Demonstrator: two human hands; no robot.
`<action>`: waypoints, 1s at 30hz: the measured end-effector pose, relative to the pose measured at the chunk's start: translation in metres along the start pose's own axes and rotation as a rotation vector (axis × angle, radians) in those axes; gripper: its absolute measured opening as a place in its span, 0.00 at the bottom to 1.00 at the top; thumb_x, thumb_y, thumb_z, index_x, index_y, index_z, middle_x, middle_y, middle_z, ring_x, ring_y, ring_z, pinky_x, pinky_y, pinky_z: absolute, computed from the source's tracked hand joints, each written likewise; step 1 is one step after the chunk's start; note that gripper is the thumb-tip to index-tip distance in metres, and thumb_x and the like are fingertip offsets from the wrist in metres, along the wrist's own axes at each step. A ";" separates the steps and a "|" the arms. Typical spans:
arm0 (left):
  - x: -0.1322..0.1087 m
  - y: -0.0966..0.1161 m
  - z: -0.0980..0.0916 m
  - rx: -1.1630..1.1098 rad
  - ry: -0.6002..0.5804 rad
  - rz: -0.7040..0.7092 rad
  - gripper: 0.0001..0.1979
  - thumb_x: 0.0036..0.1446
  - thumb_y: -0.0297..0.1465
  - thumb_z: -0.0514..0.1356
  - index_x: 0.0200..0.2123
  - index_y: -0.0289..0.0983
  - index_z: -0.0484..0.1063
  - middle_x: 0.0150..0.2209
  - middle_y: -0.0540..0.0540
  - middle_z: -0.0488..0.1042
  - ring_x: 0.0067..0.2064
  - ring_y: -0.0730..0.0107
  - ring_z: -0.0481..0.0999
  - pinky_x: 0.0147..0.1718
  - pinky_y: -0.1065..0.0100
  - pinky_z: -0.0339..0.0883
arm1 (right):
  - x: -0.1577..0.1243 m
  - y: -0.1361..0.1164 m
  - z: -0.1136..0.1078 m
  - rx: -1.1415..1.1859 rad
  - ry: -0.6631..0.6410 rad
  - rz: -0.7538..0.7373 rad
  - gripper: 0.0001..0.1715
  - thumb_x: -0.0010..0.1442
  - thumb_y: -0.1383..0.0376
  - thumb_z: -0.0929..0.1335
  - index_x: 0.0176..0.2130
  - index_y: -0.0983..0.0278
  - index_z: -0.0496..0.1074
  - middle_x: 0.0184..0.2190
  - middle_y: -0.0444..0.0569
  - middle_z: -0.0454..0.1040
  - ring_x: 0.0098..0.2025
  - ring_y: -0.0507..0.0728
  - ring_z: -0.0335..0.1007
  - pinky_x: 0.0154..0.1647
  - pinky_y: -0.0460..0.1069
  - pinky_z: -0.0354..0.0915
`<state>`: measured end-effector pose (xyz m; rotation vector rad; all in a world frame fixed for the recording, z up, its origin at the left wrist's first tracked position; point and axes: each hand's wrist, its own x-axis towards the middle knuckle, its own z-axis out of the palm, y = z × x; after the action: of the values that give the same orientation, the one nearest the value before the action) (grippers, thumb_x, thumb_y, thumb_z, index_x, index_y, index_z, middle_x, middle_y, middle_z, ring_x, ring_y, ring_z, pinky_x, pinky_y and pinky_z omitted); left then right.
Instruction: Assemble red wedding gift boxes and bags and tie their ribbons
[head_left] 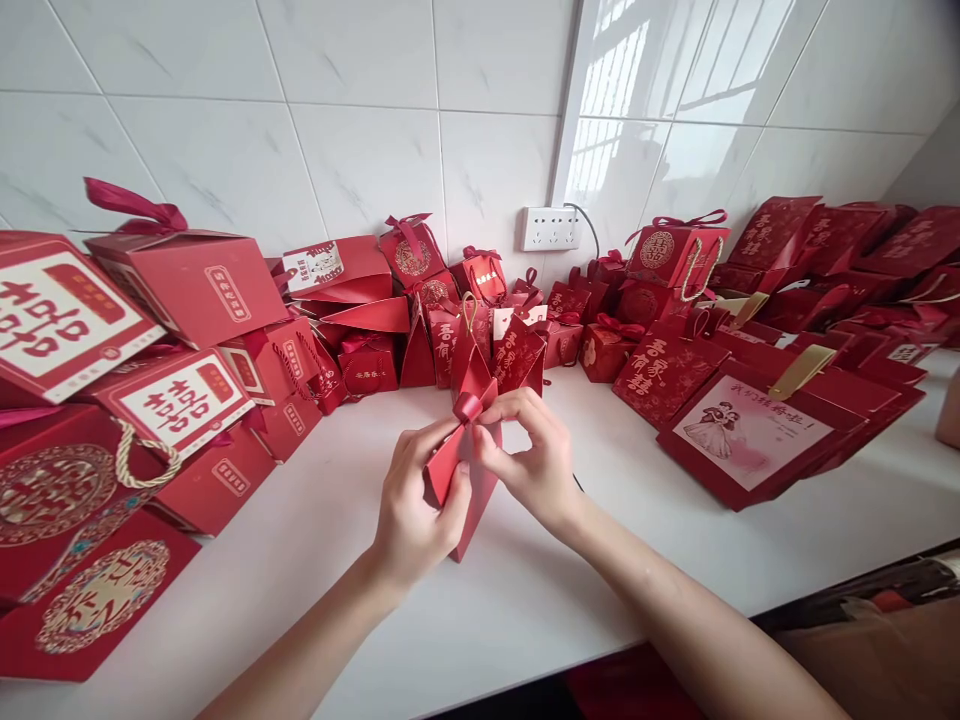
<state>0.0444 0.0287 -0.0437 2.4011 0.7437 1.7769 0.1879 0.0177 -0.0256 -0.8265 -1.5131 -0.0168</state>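
Over my remote feed I count one folded red card box (pixel 478 505) at the centre, with one glossy red ribbon knot (pixel 467 406); two white rectangular labels with large red characters (pixel 180 400); at least two flat gold-coloured straps (pixel 801 372); one pale pink rectangular label printed with a couple (pixel 750 430); one white rectangular socket strip (pixel 551 229); one white counter (pixel 555 610). The other red card boxes (pixel 187 285), well over a dozen, overlap too much for my exact tally.

The held box (pixel 478 512) looks smooth card, its ribbon (pixel 468 406) satiny, the wall tiles (pixel 637 65) glossy
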 end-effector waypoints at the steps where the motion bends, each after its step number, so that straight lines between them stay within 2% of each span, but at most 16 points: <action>1: 0.000 0.000 0.000 -0.002 -0.002 -0.002 0.20 0.57 0.20 0.57 0.53 0.37 0.65 0.44 0.44 0.74 0.41 0.68 0.75 0.40 0.68 0.73 | 0.000 0.000 0.000 0.006 -0.014 0.005 0.06 0.61 0.68 0.68 0.31 0.61 0.68 0.29 0.44 0.71 0.31 0.52 0.69 0.33 0.47 0.68; 7: 0.000 -0.001 -0.001 -0.009 0.000 -0.005 0.20 0.57 0.20 0.57 0.53 0.37 0.65 0.44 0.44 0.74 0.41 0.68 0.75 0.41 0.67 0.73 | 0.000 0.000 0.001 0.030 -0.044 0.048 0.06 0.59 0.66 0.68 0.35 0.60 0.64 0.31 0.45 0.69 0.32 0.52 0.68 0.34 0.48 0.70; 11: 0.000 -0.001 -0.001 -0.015 0.000 -0.015 0.20 0.57 0.21 0.57 0.53 0.38 0.65 0.43 0.44 0.74 0.41 0.67 0.75 0.39 0.66 0.73 | 0.001 -0.001 0.000 0.010 -0.079 0.040 0.06 0.58 0.65 0.70 0.34 0.61 0.66 0.31 0.45 0.69 0.32 0.53 0.67 0.33 0.48 0.70; 18: 0.001 0.000 -0.001 0.006 -0.002 -0.001 0.20 0.57 0.22 0.56 0.53 0.39 0.65 0.43 0.44 0.75 0.40 0.67 0.75 0.38 0.66 0.73 | 0.000 -0.003 -0.001 0.084 -0.054 0.083 0.04 0.61 0.69 0.68 0.33 0.61 0.69 0.30 0.44 0.69 0.29 0.50 0.67 0.30 0.47 0.68; 24: 0.002 0.001 -0.002 0.012 -0.007 0.008 0.19 0.57 0.22 0.56 0.53 0.38 0.65 0.43 0.44 0.75 0.40 0.68 0.74 0.39 0.67 0.73 | 0.000 -0.001 0.000 0.049 -0.043 0.008 0.08 0.61 0.72 0.67 0.31 0.61 0.68 0.28 0.43 0.69 0.30 0.51 0.66 0.30 0.46 0.66; 28: 0.002 0.001 -0.002 0.004 -0.015 0.004 0.19 0.58 0.22 0.56 0.52 0.39 0.65 0.42 0.45 0.75 0.41 0.67 0.75 0.39 0.67 0.73 | 0.000 -0.001 0.000 0.024 -0.053 -0.003 0.08 0.62 0.70 0.66 0.30 0.61 0.66 0.27 0.43 0.69 0.29 0.51 0.67 0.29 0.46 0.66; 30: 0.002 0.001 -0.002 0.002 -0.016 0.002 0.19 0.58 0.22 0.56 0.53 0.39 0.64 0.43 0.44 0.75 0.41 0.66 0.75 0.40 0.66 0.73 | 0.000 -0.002 -0.001 0.056 -0.063 0.046 0.04 0.62 0.68 0.67 0.34 0.61 0.66 0.29 0.43 0.69 0.29 0.51 0.68 0.29 0.47 0.68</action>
<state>0.0433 0.0281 -0.0412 2.4152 0.7426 1.7564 0.1878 0.0161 -0.0246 -0.8233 -1.5467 0.0861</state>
